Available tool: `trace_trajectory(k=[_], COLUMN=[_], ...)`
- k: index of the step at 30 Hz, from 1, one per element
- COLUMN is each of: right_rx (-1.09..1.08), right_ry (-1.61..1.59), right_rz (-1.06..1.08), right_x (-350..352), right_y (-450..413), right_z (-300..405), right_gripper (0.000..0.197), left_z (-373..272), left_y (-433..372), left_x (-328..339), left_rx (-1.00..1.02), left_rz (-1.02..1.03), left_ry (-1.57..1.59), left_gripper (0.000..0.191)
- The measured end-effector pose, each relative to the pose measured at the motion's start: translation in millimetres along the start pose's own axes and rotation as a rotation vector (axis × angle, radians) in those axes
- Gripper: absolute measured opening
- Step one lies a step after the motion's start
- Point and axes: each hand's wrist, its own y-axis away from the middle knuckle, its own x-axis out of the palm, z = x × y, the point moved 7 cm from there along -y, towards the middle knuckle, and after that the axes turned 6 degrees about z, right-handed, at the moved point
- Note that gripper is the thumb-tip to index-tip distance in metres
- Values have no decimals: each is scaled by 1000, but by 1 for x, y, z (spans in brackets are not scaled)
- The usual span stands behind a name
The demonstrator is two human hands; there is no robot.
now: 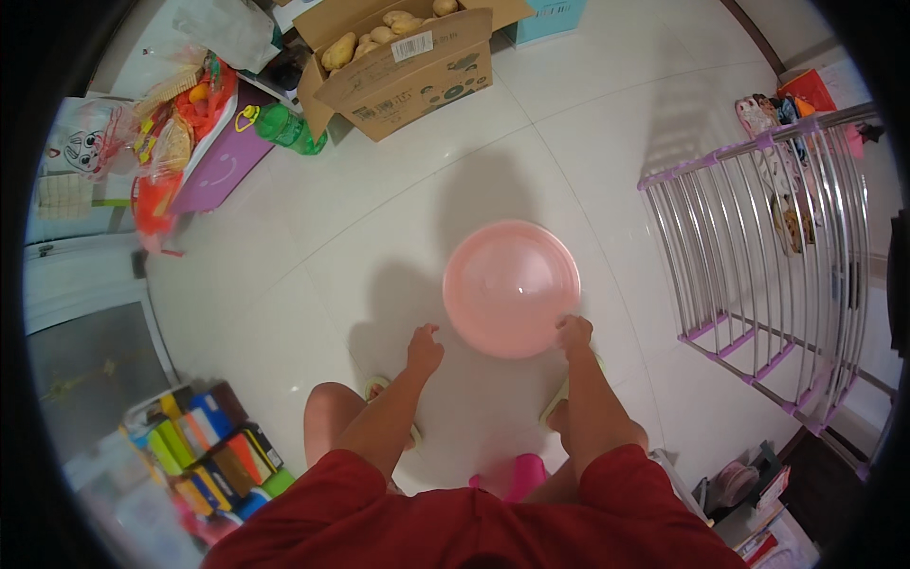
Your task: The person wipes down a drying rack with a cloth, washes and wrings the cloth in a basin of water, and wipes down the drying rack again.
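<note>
A round pink plastic basin [510,288] stands on the pale tiled floor ahead of my feet. My right hand [574,333] is at the lower right of its rim, fingers curled; whether they grip the rim is unclear. To the basin's lower left hangs my left hand [425,350], apart from the rim, with nothing seen in it and its fingers partly bent. Light reflects inside the basin, and I cannot tell whether it contains water.
An open cardboard box [419,92] of potatoes stands ahead, near a green bottle [284,129] and a purple bin [222,160]. At right is a metal-tube rack [739,249]; at lower left, stacked colourful boxes [206,455]. A bright pink object [527,476] lies between my legs.
</note>
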Motion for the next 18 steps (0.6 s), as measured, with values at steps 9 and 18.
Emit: trace_trajectory(k=[9,18], right_rx=[-160,-473], right_ry=[303,408], right_rz=[-131,-225], right_x=[-11,37], right_y=[-57,2], right_z=[8,69], right_gripper=[36,28], left_z=[-20,3], left_y=[-136,-160], left_x=[19,-30], left_rx=[249,277], left_rz=[67,181], left_ry=[142,182], left_gripper=[74,67])
